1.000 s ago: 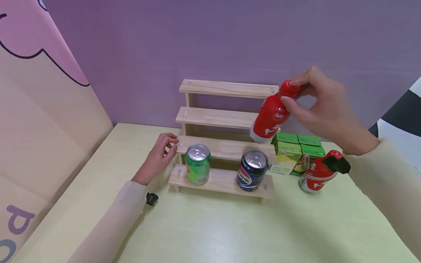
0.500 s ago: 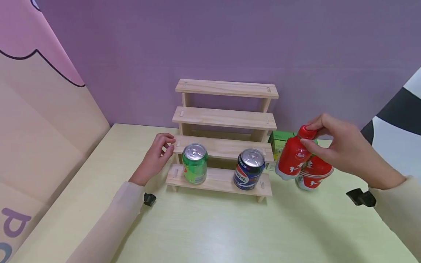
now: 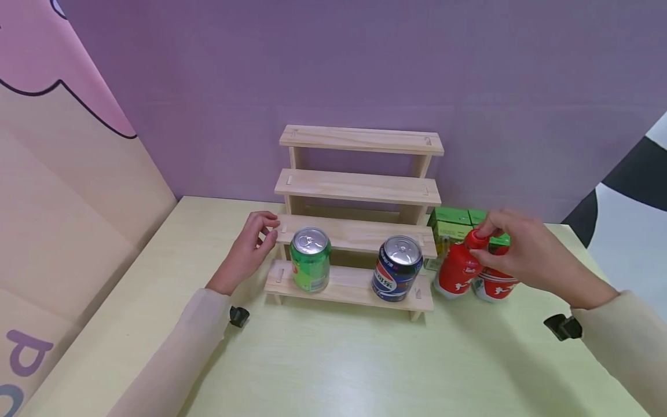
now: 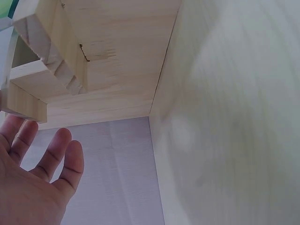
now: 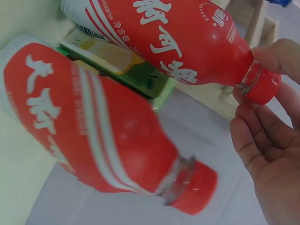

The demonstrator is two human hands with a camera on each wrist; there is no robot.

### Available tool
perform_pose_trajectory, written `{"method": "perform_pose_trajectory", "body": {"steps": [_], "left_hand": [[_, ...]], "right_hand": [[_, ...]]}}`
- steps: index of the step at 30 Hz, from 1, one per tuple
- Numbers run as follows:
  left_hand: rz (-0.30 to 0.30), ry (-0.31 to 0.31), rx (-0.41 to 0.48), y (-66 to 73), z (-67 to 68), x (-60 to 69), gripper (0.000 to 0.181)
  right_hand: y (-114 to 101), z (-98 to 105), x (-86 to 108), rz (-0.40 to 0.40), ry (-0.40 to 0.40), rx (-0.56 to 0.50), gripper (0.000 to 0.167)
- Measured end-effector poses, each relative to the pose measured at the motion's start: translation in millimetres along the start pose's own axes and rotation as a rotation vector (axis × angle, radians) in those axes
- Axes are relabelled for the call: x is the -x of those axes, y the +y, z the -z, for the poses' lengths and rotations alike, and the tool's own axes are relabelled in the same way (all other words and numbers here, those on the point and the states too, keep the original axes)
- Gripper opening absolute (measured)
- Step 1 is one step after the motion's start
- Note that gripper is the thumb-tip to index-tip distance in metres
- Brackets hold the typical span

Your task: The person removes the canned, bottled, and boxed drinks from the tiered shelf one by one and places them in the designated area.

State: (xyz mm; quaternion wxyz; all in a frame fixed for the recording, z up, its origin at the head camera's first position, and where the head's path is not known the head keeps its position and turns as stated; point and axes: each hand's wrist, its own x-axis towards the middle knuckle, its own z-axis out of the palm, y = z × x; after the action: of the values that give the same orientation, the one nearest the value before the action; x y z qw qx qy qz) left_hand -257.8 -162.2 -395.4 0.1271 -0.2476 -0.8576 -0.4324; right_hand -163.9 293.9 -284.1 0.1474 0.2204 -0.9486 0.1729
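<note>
My right hand (image 3: 537, 258) pinches the red cap of a red-and-white plastic drink bottle (image 3: 458, 269) between thumb and fingers. The bottle is upright, its base at or just above the table, right of the shelf; which, I cannot tell. A second bottle (image 3: 495, 285) of the same kind stands beside it, partly hidden by my hand; in the right wrist view this bottle (image 5: 93, 122) is nearest the camera. My left hand (image 3: 249, 250) lies at the left end of the wooden step shelf (image 3: 359, 184), loose fingers touching or close under one plank end.
On the lowest step stand a green can (image 3: 311, 260) at left and a dark blue Pepsi can (image 3: 397, 269) at right. Several green drink boxes (image 3: 451, 216) are behind the bottles. A purple backdrop (image 3: 365, 63) rises behind the shelf.
The right hand has brought the bottle from in front of the upper steps down and right, to beside the other bottle. The left hand has stayed at the shelf end.
</note>
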Motion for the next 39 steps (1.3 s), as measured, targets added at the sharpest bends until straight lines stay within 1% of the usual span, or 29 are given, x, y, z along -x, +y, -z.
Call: {"method": "perform_pose_trajectory", "body": {"steps": [5, 7, 11, 17, 22, 24, 29, 32, 35, 39], "left_hand": [[0.011, -0.006, -0.001, 0.6, -0.3, -0.5, 0.02], [0.012, -0.008, 0.0, 0.3, -0.3, -0.7, 0.02], [0.009, -0.008, 0.002, 1.1, 0.7, -0.6, 0.021], [0.008, -0.009, -0.002, 2.2, 1.4, -1.2, 0.022], [-0.003, -0.008, 0.002, 0.9, 0.2, -2.4, 0.021], [-0.005, -0.006, 0.003, 0.0, 0.0, -2.5, 0.021], [-0.011, -0.001, 0.004, -0.9, 0.2, -2.1, 0.021], [-0.017, 0.0, 0.004, -1.0, 0.1, -1.7, 0.021], [-0.017, 0.0, 0.001, -1.4, -0.2, -1.2, 0.02], [-0.015, 0.002, -0.001, -1.2, -0.3, -0.4, 0.019]], "right_hand": [[8.9, -3.2, 2.5, -0.022, -0.01, -0.002, 0.039], [11.3, -3.7, 3.4, -0.042, -0.013, -0.011, 0.038], [13.7, -4.2, 3.6, -0.044, -0.009, -0.008, 0.038], [13.3, -4.9, 2.6, -0.044, 0.004, -0.005, 0.035], [12.5, -4.9, 3.0, -0.068, 0.008, -0.005, 0.035], [11.7, -4.5, 2.8, -0.082, 0.004, -0.004, 0.035], [7.0, -2.2, 3.0, -0.076, -0.01, 0.001, 0.036], [1.2, -2.0, 4.0, -0.065, 0.026, 0.002, 0.038], [-6.4, -3.4, 6.3, -0.032, 0.093, -0.001, 0.042], [-18.7, -8.7, 10.6, 0.073, 0.167, -0.043, 0.052]]}}
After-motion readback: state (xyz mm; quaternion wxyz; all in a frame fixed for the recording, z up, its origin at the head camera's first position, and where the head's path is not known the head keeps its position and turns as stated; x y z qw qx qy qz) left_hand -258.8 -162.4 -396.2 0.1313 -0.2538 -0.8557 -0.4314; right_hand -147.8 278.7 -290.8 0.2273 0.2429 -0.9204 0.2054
